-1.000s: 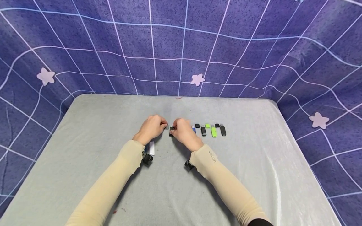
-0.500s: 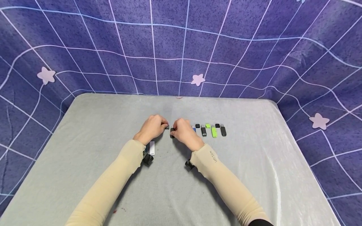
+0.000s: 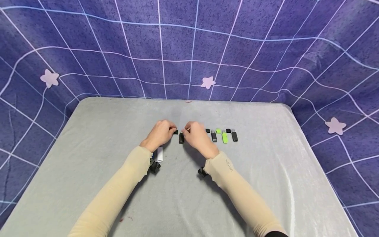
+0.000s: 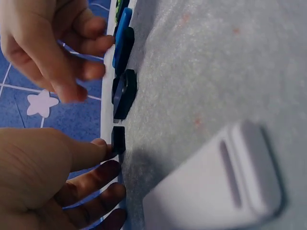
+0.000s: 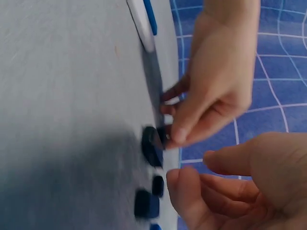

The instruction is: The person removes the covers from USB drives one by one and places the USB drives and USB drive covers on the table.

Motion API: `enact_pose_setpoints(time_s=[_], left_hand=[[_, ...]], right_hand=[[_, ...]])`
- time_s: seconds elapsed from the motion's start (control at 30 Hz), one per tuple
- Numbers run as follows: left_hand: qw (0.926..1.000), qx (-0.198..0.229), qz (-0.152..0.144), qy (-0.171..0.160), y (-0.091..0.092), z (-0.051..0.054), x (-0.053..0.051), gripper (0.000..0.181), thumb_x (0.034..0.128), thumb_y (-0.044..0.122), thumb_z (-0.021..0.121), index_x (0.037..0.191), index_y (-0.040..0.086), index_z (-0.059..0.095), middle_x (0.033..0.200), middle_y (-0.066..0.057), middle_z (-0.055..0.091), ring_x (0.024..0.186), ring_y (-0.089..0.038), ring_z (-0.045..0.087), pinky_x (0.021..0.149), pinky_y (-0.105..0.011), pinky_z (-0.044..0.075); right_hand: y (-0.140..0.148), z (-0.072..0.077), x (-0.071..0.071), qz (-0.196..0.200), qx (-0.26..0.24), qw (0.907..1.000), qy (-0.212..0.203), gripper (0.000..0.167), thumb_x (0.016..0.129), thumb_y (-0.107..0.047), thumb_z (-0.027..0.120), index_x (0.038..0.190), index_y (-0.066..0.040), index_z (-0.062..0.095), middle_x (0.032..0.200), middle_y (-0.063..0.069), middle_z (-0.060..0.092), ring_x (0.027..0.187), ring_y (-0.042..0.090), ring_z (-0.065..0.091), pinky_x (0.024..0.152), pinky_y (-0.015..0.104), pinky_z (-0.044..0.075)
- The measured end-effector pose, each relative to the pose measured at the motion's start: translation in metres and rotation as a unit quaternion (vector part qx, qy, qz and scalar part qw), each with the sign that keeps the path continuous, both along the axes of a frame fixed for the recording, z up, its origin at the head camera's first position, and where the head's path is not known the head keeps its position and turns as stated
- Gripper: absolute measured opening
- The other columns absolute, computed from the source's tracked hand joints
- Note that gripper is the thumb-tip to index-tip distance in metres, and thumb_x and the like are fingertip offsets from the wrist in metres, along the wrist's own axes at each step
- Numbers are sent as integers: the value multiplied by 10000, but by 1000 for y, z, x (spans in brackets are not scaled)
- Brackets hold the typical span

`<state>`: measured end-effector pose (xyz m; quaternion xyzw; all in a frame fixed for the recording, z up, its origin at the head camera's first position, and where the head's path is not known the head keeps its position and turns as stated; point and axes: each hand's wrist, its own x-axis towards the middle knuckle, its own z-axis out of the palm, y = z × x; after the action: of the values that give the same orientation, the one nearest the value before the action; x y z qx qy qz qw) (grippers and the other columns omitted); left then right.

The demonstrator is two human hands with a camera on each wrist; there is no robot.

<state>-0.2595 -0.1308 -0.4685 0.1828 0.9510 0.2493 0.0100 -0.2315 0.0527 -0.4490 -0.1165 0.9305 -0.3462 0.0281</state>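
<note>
In the head view my left hand (image 3: pixel 160 133) pinches a small black cap (image 3: pixel 176 132) at the tabletop; the left wrist view shows the cap (image 4: pixel 118 140) against thumb and finger. Just right of it lies a black USB stick (image 3: pixel 181 138), its metal plug facing the far edge. My right hand (image 3: pixel 196 134) hovers beside that stick, fingers bent, with a gap between thumb and fingers in the right wrist view and nothing held. A blue stick (image 4: pixel 123 40), seen in the left wrist view, is hidden under the right hand in the head view.
To the right stand a black USB stick (image 3: pixel 214 136), a green stick (image 3: pixel 224 137) and another black stick (image 3: pixel 234 136) in a row, caps above them. A white stick (image 3: pixel 160 154) lies near the left wrist, with a blue item (image 5: pixel 150 17) beside it.
My right hand has let go of the black USB stick and moved slightly right, so more of the stick shows. The left hand has stayed at the cap.
</note>
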Motion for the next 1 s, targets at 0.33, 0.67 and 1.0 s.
enact_pose_setpoints(time_s=[0.33,0.67,1.0], left_hand=[[9991,77,-23,425,-10,11,22,256,993,192,693,1191,35,730,1225,-178,703,1165,-362,650,1015,-503,513],[9968,250,-80,755,-16,22,69,549,928,458,740,1327,89,663,1307,-115,676,1222,-346,619,1024,-549,488],[9905,-246,-116,1345,-20,24,116,832,893,691,647,1473,104,544,1412,-129,598,1383,-399,495,1113,-645,377]], right_hand=[[36,7,19,483,-80,9960,744,232,1000,-136,659,1165,18,711,982,136,773,855,234,733,798,380,599],[56,8,56,1073,-243,9824,1512,341,958,-211,726,1227,-4,693,1156,152,736,1065,280,704,946,417,567],[70,9,89,1035,379,9756,1901,673,922,-430,758,1444,-52,566,1404,137,630,1308,333,587,1128,477,456]])
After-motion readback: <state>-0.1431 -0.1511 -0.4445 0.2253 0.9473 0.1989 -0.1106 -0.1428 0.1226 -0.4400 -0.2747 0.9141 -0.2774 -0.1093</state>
